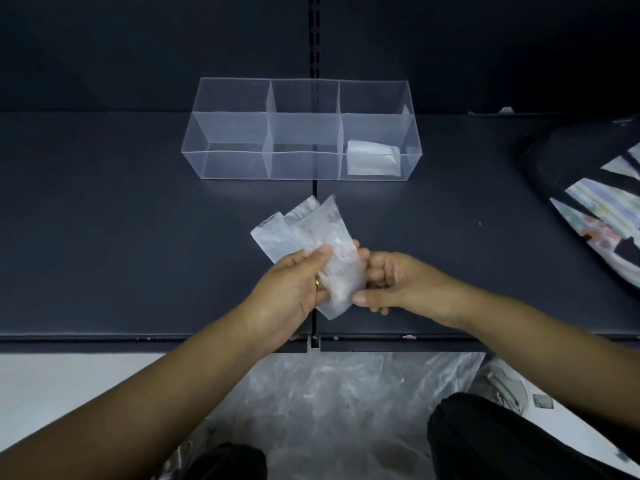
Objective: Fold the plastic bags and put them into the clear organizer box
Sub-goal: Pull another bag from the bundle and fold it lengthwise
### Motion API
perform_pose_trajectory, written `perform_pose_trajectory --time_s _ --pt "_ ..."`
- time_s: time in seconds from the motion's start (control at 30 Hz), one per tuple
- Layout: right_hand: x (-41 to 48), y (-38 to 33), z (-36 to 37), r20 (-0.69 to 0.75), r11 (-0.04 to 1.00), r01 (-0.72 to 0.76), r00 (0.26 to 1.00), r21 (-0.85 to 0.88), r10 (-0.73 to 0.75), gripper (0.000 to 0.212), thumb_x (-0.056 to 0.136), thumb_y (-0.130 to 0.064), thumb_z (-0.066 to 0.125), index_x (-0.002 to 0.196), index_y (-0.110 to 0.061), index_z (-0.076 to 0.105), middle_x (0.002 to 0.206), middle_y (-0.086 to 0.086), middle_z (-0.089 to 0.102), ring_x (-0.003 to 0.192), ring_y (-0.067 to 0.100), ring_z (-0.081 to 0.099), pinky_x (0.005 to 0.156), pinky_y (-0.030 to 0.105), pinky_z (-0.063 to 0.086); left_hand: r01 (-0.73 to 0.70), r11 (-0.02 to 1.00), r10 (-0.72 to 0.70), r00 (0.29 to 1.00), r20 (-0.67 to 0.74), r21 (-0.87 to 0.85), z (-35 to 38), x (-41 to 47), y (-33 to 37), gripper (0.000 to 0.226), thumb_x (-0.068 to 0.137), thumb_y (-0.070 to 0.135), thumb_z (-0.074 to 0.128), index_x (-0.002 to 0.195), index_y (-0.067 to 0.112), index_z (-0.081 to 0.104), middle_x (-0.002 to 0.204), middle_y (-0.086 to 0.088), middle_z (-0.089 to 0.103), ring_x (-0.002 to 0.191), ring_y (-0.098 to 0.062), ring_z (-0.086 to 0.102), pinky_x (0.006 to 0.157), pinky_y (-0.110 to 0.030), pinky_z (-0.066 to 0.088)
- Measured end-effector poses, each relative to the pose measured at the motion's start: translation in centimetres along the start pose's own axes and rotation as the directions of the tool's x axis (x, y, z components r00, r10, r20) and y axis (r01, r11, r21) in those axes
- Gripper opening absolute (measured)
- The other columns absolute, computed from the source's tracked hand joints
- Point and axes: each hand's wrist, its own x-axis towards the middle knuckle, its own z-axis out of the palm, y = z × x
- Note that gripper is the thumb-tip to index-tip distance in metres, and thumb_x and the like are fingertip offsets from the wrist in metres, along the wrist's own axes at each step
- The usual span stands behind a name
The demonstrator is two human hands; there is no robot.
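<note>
Both hands hold a partly folded translucent plastic bag (323, 247) just above the dark shelf. My left hand (294, 289) grips its left side, thumb on top. My right hand (388, 282) pinches its lower right edge, fingers curled behind it. The bag's loose ends fan out toward the back. The clear organizer box (301, 98) with three compartments stands further back on the shelf. A folded plastic bag (373, 158) lies in its right compartment. The left and middle compartments hold nothing that I can see.
The dark shelf (138, 237) runs across the view, its front edge near my forearms. A black bag with a colourful print (595, 202) lies at the right. More crumpled clear plastic (339, 403) lies on the floor below the shelf, between my knees.
</note>
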Motion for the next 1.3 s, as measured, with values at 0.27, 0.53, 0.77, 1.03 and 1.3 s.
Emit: perform_pose_trajectory --time_s 0.27,0.53,0.77,1.03,1.3 --pt "1.4 0.6 1.1 -0.254 0.994 -0.103 0.963 -0.036 0.09 0.007 0.088 -0.01 0.066 0.095 -0.011 0.065 0.062 -0.003 0.066 0.045 0.007 0.052 0.043 0.021 0.042 0.065 0.979 -0.108 0.969 -0.22 -0.194 -3.5 1.4 -0.2 0.03 0.099 0.017 0.046 0.122 0.001 0.057 0.112 -0.014 0.07 0.103 -0.024 0.068 0.08 -0.032 0.058" --pt "1.6 0.8 1.6 -0.355 0.989 -0.138 0.928 -0.057 0.109 0.008 0.085 -0.006 0.068 0.091 -0.008 0.061 0.066 0.004 0.07 0.043 0.013 0.056 0.038 0.022 0.039 0.029 0.99 0.061 0.785 -0.616 0.135 -5.7 2.8 1.5 0.012 0.094 0.01 0.058 0.098 0.007 0.069 0.093 -0.008 0.073 0.079 -0.015 0.072 0.068 -0.022 0.058" --pt "1.4 0.5 1.9 -0.381 0.988 -0.15 0.916 -0.033 0.126 0.01 0.084 -0.006 0.069 0.09 -0.007 0.06 0.059 0.001 0.067 0.044 0.013 0.058 0.038 0.022 0.039 -0.343 0.005 0.58 0.767 0.276 0.939 -3.4 -1.4 -2.7 0.048 0.091 0.037 0.054 0.13 0.01 0.056 0.133 -0.005 0.055 0.124 -0.015 0.044 0.108 -0.018 0.028" --pt "-0.6 -1.5 1.8 -0.169 0.908 -0.26 0.93 0.328 0.327 0.01 0.089 -0.01 0.063 0.099 -0.007 0.064 0.071 0.001 0.065 0.055 0.01 0.06 0.047 0.019 0.044 -0.33 -0.086 0.515 0.793 0.325 0.94 -2.6 -2.0 -5.7 0.05 0.084 0.023 0.07 0.128 0.002 0.059 0.131 -0.009 0.06 0.122 -0.022 0.055 0.108 -0.032 0.038" --pt "-1.8 -2.4 -0.2 -0.13 0.991 0.033 0.99 -0.126 -0.05 0.069 0.074 -0.002 0.078 0.128 -0.035 0.051 0.12 -0.019 0.059 0.073 0.01 0.059 0.076 0.021 0.053 -0.282 0.514 0.382 0.921 0.078 0.81 -1.6 -2.3 -3.3 0.033 0.097 0.04 0.041 0.115 0.031 0.066 0.067 0.011 0.061 0.062 0.003 0.055 0.06 -0.017 0.045"
